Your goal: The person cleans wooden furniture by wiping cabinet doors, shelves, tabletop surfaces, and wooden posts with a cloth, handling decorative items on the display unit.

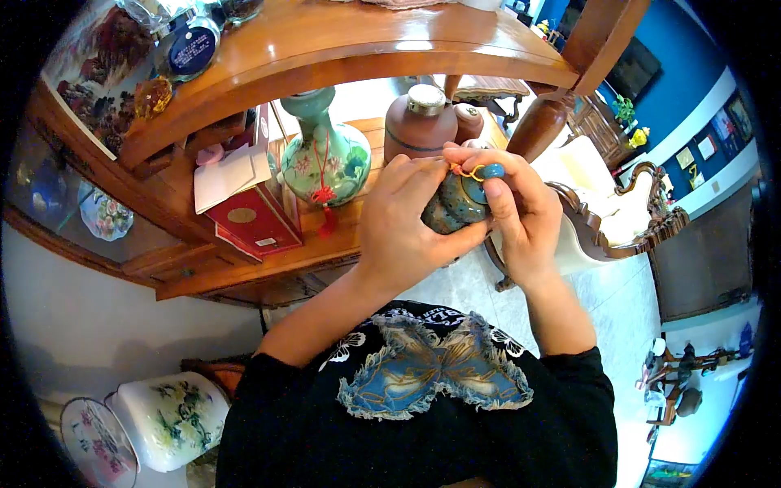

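Pottery with a dark blue-brown, speckled surface, the small rounded vessel (457,203) sits just right of centre in the upper half of the frame, gripped between two hands above the wooden shelf (348,232). Its smooth curve probably explains the hold: the left hand (397,215) wraps the side, thumb crossing low over the belly, which would steady a shape with little to catch on. The right hand (529,220) works at the top, thumb and forefinger pinching around a glossy blue knob (491,171), beside which a thin orange-yellow cord (468,172) is looped; whether the fingertips bear on the cord as well, I cannot tell. Left of the hands stands a pale green vase (342,167) with painted flowers and a bulbous body, a red tassel (324,195) hanging down its front, likely as ornament. Behind the vessel, a matte brown jar (415,130) wears a silvery cap. At the left, a red box (264,221) of stiff card rests on the same polished planks, perhaps set aside near the cabinet's end so the front stays reachable.
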A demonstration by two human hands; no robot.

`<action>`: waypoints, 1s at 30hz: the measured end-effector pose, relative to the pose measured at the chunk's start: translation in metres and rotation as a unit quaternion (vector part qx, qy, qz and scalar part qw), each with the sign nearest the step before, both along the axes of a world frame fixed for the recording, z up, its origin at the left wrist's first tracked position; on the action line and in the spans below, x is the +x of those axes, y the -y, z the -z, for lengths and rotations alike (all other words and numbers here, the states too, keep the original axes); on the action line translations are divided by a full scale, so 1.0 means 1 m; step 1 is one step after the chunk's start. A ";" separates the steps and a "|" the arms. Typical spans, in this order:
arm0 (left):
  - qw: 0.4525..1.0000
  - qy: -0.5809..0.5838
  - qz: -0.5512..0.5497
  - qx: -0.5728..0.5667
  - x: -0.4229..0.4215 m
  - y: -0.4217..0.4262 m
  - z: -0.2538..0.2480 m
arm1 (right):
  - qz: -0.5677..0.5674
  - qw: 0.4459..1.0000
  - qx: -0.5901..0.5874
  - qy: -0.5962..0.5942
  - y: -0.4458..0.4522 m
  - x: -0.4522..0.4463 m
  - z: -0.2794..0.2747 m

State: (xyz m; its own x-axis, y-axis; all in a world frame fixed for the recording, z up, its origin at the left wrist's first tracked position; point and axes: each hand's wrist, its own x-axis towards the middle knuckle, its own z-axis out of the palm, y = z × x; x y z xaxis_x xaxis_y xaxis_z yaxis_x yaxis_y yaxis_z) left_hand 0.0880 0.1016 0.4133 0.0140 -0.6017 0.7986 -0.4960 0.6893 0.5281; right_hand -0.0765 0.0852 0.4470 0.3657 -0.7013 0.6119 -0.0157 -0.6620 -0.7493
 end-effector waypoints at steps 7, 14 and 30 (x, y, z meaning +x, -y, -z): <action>0.997 -0.001 -0.008 -0.073 -0.001 0.005 0.003 | 0.076 0.992 -0.099 -0.027 -0.003 0.004 0.011; 0.997 0.003 -0.015 -0.077 0.020 -0.007 -0.034 | -0.036 0.997 -0.057 0.021 -0.002 0.016 -0.028; 0.961 0.039 -0.245 -0.123 0.094 0.065 -0.123 | -0.112 0.991 0.069 -0.036 0.096 0.098 -0.122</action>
State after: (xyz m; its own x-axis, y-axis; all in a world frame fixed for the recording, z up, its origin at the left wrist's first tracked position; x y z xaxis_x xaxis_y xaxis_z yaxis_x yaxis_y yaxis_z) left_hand 0.1824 0.0365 0.5363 0.1810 -0.3310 0.9261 -0.8244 0.4624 0.3264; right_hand 0.0214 -0.0108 0.5689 0.5612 -0.6718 0.4834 0.0643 -0.5469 -0.8347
